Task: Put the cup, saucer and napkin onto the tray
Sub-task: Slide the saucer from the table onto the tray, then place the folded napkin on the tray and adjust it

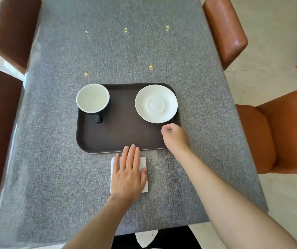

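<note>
Grey woven cloth covers the tabletop; the dark brown tray sits mid-frame, long axis running 9 to 3 o'clock. Cup already stands in the tray's 10 o'clock corner, handle pointing toward you; saucer lies in the 2 o'clock corner. Only the napkin is still off the tray, white, folded, just beside the near rim at 6 o'clock, its long axis running 12 to 6. Your left hand lies flat on it, fingers spread and extended, fingertips reaching the tray's near rim, pressing rather than gripping. Your right hand is loosely curled over the tray's 4 o'clock corner, holding nothing visible; contact with the rim is unclear. The left hand is the nearer one; the napkin likely needs only a short slide or lift toward 12 o'clock, over the raised rim.
</note>
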